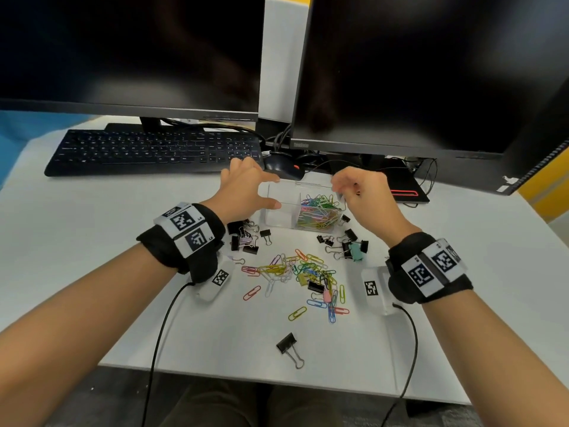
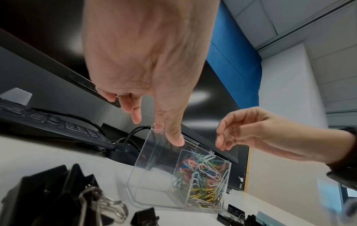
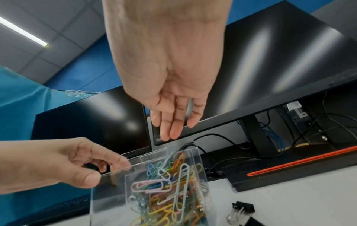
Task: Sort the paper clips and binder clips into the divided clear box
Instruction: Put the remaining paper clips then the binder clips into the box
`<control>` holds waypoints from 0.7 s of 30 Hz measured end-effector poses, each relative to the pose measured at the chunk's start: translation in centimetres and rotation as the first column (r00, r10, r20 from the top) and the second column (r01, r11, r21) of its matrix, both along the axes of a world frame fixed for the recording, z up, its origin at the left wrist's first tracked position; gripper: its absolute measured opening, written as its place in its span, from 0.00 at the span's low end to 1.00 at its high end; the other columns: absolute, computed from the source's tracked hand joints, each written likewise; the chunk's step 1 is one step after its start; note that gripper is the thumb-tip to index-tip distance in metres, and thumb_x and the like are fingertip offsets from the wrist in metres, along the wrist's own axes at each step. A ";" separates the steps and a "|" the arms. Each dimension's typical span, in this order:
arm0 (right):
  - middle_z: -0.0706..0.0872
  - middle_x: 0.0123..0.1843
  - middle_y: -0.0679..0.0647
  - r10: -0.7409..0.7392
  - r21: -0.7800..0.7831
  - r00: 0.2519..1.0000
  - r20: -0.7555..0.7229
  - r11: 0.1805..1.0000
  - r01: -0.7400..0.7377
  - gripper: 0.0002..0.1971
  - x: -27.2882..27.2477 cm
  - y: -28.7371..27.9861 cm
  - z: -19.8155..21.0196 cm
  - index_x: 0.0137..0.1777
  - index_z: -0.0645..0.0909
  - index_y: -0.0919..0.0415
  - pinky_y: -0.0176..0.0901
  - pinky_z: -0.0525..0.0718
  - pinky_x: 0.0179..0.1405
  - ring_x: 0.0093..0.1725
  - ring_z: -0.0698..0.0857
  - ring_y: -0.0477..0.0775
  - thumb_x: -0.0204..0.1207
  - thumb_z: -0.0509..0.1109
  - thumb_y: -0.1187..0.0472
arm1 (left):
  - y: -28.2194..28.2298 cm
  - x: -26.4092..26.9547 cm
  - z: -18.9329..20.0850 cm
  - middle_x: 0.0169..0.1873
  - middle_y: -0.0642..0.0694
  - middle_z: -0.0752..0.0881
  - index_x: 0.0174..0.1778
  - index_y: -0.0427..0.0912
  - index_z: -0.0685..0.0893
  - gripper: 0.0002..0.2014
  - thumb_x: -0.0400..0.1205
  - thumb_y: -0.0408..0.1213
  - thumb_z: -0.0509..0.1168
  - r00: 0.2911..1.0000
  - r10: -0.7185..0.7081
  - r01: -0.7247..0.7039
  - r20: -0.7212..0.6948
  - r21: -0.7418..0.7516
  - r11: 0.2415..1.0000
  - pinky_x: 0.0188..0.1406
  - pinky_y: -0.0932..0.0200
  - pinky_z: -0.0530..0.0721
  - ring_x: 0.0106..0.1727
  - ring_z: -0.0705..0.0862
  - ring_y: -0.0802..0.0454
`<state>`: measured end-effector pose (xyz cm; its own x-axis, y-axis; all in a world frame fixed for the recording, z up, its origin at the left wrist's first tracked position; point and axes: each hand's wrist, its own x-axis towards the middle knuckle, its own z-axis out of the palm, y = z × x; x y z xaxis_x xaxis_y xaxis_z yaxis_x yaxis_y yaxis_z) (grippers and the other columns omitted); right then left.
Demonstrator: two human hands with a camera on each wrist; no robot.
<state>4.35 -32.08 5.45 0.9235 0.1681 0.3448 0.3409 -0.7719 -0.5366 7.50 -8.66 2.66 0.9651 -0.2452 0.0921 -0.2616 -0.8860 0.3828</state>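
Observation:
The divided clear box [image 1: 281, 215] [image 2: 154, 183] [image 3: 108, 198] stands at the back of the white table. Its right compartment is packed with coloured paper clips [image 1: 318, 211] [image 2: 203, 175] [image 3: 170, 191]; the left compartment looks bare. My left hand [image 1: 274, 192] [image 2: 157, 130] [image 3: 107, 171] pinches the box's left end, thumb on the near wall and index finger on the far rim. My right hand [image 1: 337, 186] [image 2: 222, 142] [image 3: 173, 130] hovers over the right compartment, fingers hanging nearly straight. More paper clips [image 1: 295, 269] lie loose in front of the box. Black binder clips lie left [image 1: 244, 238] and right [image 1: 348, 245] of it.
One binder clip [image 1: 288, 345] lies alone near the table's front edge. Behind the box are a black mouse [image 1: 281, 167], a keyboard [image 1: 154, 149], cables and two dark monitors [image 1: 431, 72]. A black stand with a red stripe [image 1: 406, 189] sits at the back right.

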 end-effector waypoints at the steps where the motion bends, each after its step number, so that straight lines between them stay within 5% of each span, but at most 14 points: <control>1: 0.89 0.48 0.58 0.019 -0.039 0.999 -0.042 0.999 -0.020 0.18 -0.5 0.0 -0.1 0.56 0.83 0.65 0.44 0.86 0.53 0.49 0.87 0.53 0.76 0.57 0.78 | 0.0 0.0 0.0 0.61 0.45 0.73 0.69 0.59 0.78 0.28 0.73 0.57 0.71 1.000 0.000 0.000 0.000 0.001 1.000 0.60 0.47 0.65 0.64 0.65 0.43; 5: 0.88 0.60 0.56 0.025 -0.218 0.972 -0.233 0.973 -0.078 0.24 -1.7 0.5 -1.1 0.64 0.78 0.61 0.54 0.83 0.62 0.62 0.83 0.57 0.72 0.56 0.80 | -0.1 -0.1 0.1 0.61 0.45 0.73 0.70 0.59 0.77 0.28 0.73 0.56 0.72 1.000 0.001 -0.001 -0.001 0.000 1.000 0.60 0.47 0.65 0.64 0.65 0.42; 11: 0.83 0.63 0.57 0.020 -0.197 0.996 -0.082 0.980 -0.036 0.28 -1.8 1.3 0.0 0.64 0.75 0.57 0.61 0.77 0.67 0.64 0.80 0.60 0.68 0.55 0.81 | -0.1 -0.1 0.2 0.60 0.44 0.73 0.70 0.60 0.77 0.28 0.74 0.56 0.71 1.000 0.001 -0.001 0.000 0.015 1.000 0.59 0.47 0.65 0.64 0.66 0.41; 15: 0.79 0.72 0.57 0.027 -0.398 0.949 -0.313 0.904 -0.157 0.29 -2.6 2.8 0.0 0.73 0.67 0.56 0.54 0.67 0.68 0.68 0.74 0.65 0.73 0.57 0.77 | -0.1 -0.1 0.2 0.60 0.44 0.73 0.70 0.60 0.77 0.28 0.74 0.56 0.71 1.000 -0.001 0.001 0.009 0.032 0.999 0.58 0.48 0.64 0.64 0.66 0.41; 21: 0.82 0.57 0.54 0.057 -0.288 0.983 -0.177 0.952 -0.107 0.19 -5.1 3.0 -0.4 0.62 0.78 0.56 0.54 0.76 0.61 0.60 0.76 0.58 0.72 0.68 0.70 | -0.1 0.0 -0.1 0.61 0.44 0.72 0.70 0.61 0.77 0.27 0.74 0.58 0.70 1.000 -0.004 0.003 0.023 0.050 0.999 0.55 0.49 0.62 0.63 0.65 0.41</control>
